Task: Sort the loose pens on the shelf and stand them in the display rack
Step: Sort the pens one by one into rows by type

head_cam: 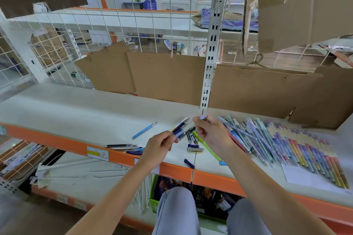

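My left hand [159,146] grips a small bunch of dark blue and black pens [180,127] that points up and to the right, above the white shelf [76,112]. My right hand [212,133] is raised just beside the bunch and pinches a pen with a lilac tip [202,117]. Under the hands lie loose pens: a green one [207,146], a few short dark ones [191,135], a silver clip piece [195,149] and a blue cap [189,163]. A light blue pen [144,129] lies alone to the left. No display rack is in view.
A big row of packaged coloured pens [286,143] covers the shelf on the right, over a white sheet [305,177]. Several dark pens [124,148] lie at the orange front edge [57,141]. Cardboard panels [168,78] and a slotted upright [209,59] stand behind.
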